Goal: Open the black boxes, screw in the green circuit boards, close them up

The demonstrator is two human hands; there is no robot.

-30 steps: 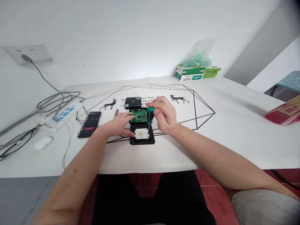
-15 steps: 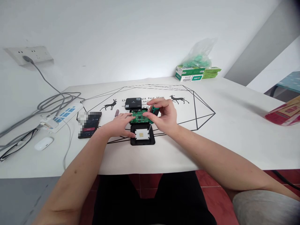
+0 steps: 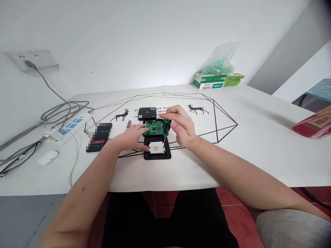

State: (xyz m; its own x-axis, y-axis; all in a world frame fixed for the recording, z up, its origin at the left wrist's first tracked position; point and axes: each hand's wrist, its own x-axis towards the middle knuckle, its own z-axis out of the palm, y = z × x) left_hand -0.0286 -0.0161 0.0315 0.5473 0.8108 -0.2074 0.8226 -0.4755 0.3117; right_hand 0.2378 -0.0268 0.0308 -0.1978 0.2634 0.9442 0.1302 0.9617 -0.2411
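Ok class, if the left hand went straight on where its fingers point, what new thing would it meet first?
Probably the screwdriver in the right hand, straight across the green board from the left hand, though depth is hard to judge.

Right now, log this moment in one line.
left hand: fingers at circuit board, thumb by white plate | right hand: holding green screwdriver, tip at plate's edge

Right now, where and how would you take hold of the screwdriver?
By the thick green-and-black handle of the screwdriver, likely best from the right and above: it stands handle up, its thin shaft pointing down toward the right edge of the white plate, and the left grip takes up the left.
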